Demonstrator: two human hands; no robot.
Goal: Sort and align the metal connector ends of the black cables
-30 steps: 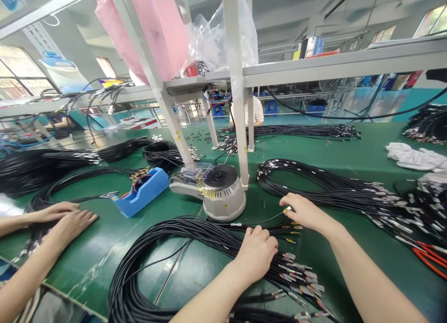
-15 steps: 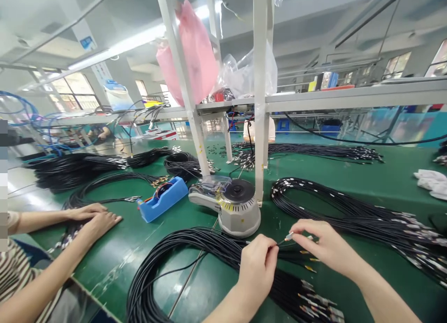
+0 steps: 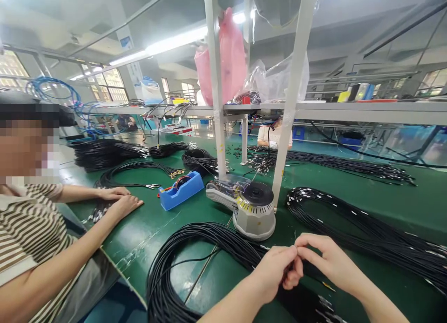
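Observation:
Over the cable bundle, my left hand (image 3: 275, 272) is closed with its fingers curled, on a black cable whose gripped part is hidden behind the fingers. The thumb and forefinger of my right hand (image 3: 326, 255) pinch together at the left fingertips; what lies in this pinch is too small and covered to make out. Below them a coiled bundle of black cables (image 3: 164, 267) curves across the green tabletop, its stripped and tipped ends (image 3: 326, 306) partly under my hands. Just beyond stands a round grey tape dispenser machine (image 3: 253, 220) with a black disc on top.
A blue tape holder (image 3: 181, 192) stands left of the machine. More black cable bundles lie right (image 3: 349, 216) and behind (image 3: 335, 162). White shelf posts (image 3: 289, 99) rise from the table. At left, a co-worker's hands (image 3: 122, 199) rest on the table near cable ends.
My right hand has come together with my left at the fingertips; the cable end seen between them before is now hidden. The view has swung left, showing more of the co-worker.

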